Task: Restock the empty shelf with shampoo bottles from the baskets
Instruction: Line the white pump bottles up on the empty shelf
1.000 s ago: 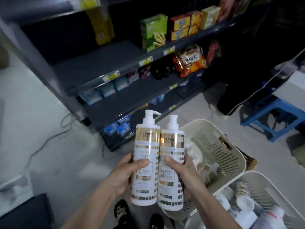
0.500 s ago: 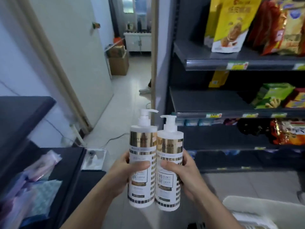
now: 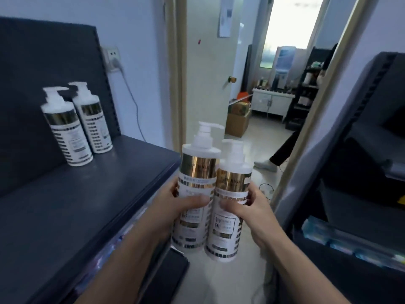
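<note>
I hold two white pump bottles of shampoo with gold bands upright, side by side and touching, just off the shelf's right front corner. My left hand [image 3: 173,212] grips the left bottle [image 3: 198,172]. My right hand [image 3: 252,212] grips the right bottle [image 3: 233,183]. The dark shelf [image 3: 72,207] spreads out to the left. Two more bottles of the same kind [image 3: 65,128] [image 3: 93,119] stand at its back, against the dark back panel. The baskets are out of view.
A pale door [image 3: 206,73] stands open straight ahead, with a room, cardboard boxes [image 3: 237,119] and a white cabinet beyond. A person's leg and shoe [image 3: 266,165] show in the doorway. Another dark shelving unit [image 3: 361,194] stands on the right. A wall socket with a cable [image 3: 114,60] is behind the shelf.
My view has swung left from the snack shelves and baskets to the dark shelf with two bottles on it. Both hands kept hold of their bottles throughout.
</note>
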`<state>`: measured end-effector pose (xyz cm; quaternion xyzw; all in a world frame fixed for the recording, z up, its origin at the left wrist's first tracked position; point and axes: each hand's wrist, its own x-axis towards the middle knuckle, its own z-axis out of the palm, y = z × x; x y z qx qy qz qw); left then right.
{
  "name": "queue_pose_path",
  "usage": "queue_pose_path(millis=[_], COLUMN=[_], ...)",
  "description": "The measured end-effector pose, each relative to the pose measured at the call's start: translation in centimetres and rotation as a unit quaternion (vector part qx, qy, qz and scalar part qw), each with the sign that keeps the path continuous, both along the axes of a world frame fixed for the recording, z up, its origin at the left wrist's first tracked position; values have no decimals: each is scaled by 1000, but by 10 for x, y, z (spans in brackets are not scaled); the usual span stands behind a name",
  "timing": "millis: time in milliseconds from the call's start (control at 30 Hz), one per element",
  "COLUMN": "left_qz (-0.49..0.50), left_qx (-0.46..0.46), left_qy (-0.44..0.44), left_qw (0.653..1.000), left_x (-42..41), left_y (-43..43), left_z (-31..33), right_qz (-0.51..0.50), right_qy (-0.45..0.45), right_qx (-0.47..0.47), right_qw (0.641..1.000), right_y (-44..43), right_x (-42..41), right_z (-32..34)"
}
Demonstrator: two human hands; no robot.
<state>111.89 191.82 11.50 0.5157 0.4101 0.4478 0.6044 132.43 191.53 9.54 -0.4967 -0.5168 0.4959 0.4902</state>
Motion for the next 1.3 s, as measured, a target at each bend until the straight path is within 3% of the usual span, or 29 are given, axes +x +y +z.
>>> queue_pose_path(millis=[333, 733, 933, 1300], left_qz=[135, 374, 458, 525], left_qx=[35, 39, 44, 21], left_qy=[-14, 39, 77, 120], left_qw=[990, 926, 885, 842], left_x=[-47, -96, -143, -211], left_y=[56, 96, 121, 163], left_z=[33, 42, 30, 1], right_qz=[193, 339, 364, 403], right_qy=[12, -17, -10, -43], right_qx=[54, 73, 79, 75], right_qw=[980, 938, 928, 911], right_y=[129, 232, 273, 325], right_x=[-48, -135, -198, -276], right_z=[36, 53, 48, 36])
